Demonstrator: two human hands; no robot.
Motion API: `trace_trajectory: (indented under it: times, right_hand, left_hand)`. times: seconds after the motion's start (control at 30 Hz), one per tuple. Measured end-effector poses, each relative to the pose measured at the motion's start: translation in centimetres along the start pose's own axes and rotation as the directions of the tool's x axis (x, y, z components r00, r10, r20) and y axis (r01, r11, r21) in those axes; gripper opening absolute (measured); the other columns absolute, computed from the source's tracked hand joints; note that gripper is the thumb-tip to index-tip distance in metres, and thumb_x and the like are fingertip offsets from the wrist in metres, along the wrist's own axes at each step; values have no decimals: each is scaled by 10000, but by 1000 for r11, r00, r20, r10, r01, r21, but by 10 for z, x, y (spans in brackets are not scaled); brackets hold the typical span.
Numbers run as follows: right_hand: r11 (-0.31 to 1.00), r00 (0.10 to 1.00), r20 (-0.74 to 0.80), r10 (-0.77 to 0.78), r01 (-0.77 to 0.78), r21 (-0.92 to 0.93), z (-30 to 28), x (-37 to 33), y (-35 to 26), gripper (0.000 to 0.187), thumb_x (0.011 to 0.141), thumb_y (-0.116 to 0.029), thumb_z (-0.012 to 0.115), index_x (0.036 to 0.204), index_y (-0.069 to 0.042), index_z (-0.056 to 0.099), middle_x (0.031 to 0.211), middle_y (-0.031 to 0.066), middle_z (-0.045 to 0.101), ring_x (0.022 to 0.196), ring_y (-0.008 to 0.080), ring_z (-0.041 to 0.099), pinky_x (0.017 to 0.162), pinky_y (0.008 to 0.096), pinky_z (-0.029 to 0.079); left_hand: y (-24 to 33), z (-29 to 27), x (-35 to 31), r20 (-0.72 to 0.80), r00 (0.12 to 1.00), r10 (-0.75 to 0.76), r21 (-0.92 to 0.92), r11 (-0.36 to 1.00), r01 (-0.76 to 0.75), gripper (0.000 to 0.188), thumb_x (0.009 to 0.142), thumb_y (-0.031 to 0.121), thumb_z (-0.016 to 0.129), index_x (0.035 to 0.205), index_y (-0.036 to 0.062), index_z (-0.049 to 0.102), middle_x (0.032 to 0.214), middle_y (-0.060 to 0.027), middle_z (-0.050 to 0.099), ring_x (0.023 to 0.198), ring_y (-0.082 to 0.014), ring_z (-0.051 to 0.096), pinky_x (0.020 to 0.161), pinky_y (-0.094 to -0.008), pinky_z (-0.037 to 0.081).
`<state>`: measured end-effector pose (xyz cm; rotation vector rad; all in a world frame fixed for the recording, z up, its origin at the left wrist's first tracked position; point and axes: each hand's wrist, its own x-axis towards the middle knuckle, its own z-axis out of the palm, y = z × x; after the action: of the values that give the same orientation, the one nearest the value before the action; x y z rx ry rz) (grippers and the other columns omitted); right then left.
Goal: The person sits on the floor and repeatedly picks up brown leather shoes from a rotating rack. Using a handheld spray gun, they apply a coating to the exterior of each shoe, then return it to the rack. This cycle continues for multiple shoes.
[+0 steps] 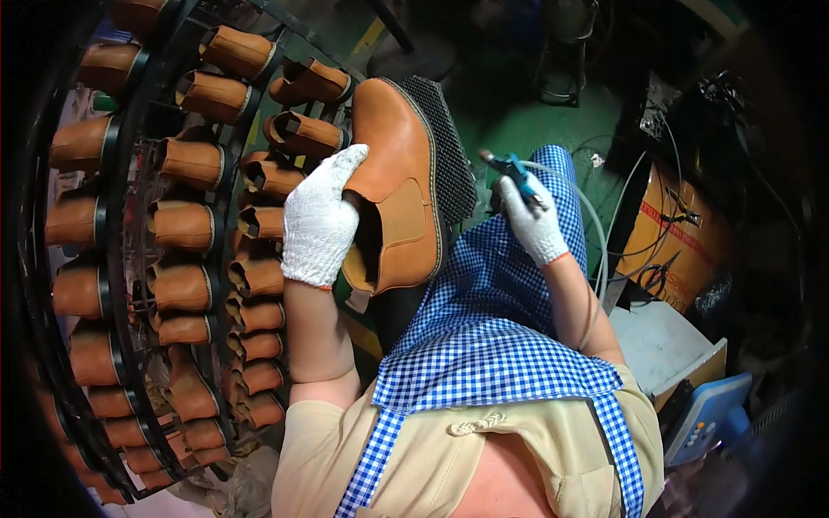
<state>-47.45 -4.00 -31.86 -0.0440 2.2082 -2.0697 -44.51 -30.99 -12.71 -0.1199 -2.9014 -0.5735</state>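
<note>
Left hand point(319, 229) with most fingers hidden by the held boot point(393, 129), topmost racked boot point(138, 15) cut off above.

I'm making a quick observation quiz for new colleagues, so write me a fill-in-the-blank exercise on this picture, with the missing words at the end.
1. The left hand holds a brown boot and wears a glove coloured ____.
2. The right hand grips a small tool that is ____ (touching / apart from) the boot.
3. The apron is checked in white and ____.
4. The rack of boots stands on the person's ____ side.

Missing words: white; apart from; blue; left.
</note>
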Motion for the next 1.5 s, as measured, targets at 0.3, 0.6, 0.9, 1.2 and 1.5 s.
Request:
trace_trajectory:
  times: [0.3, 0.6, 0.9, 1.2, 1.5]
  right_hand:
    - [976, 967, 139, -214, 216, 0, 2, -16, -72, 164, 1037, -189, 702, 1073, -33, 669, 827, 64, 641, 727, 177, 630, 676, 330, 519]
    - [967, 962, 104, -251, 253, -13, 19, -2, -69, 189, 1020, -220, 736, 1009, -50, 656, 778, 54, 600, 678, 180, 587, 627, 333, 483]
    - [943, 939, 101, -328, 332, -26, 21, 1, -67, 168, 992, -178, 756, 965, -43, 660, 773, 88, 604, 657, 239, 581, 613, 345, 474]
    - [846, 870, 117, -479, 493, -205, 18, -18, -70, 157, 944, -148, 785, 961, -39, 672, 786, 124, 620, 677, 316, 637, 623, 386, 511]
    - [976, 974, 71, -217, 218, -3, 1, -9, -52, 194, 1045, -126, 656, 1199, -11, 636, 957, 20, 635, 797, 105, 616, 675, 265, 488]
  left_hand:
    - [7, -13, -13, -2, 1000, 4, -15, 1000, -4, 478, 885, -62, 585, 1328, 69, 708, 1303, -187, 713, 1201, -374, 690, 1056, -403, 537]
    - [11, -14, -13, 0, 1000, 14, 6, 1000, -14, 493, 880, -82, 561, 1328, 64, 705, 1299, -185, 717, 1193, -372, 697, 1044, -399, 545]
    - [11, -13, -12, -10, 999, 37, -18, 999, -38, 488, 877, -81, 571, 1323, 66, 706, 1290, -183, 721, 1185, -370, 701, 1034, -403, 550]
    - [8, -9, -11, -20, 999, 36, 35, 999, -36, 474, 887, -64, 583, 1321, 79, 711, 1289, -173, 724, 1184, -366, 701, 1035, -405, 551]
    - [-10, -8, -26, -116, 990, -78, -23, 997, 76, 456, 889, -62, 597, 1304, 72, 729, 1249, -189, 739, 1161, -357, 716, 1023, -393, 560]
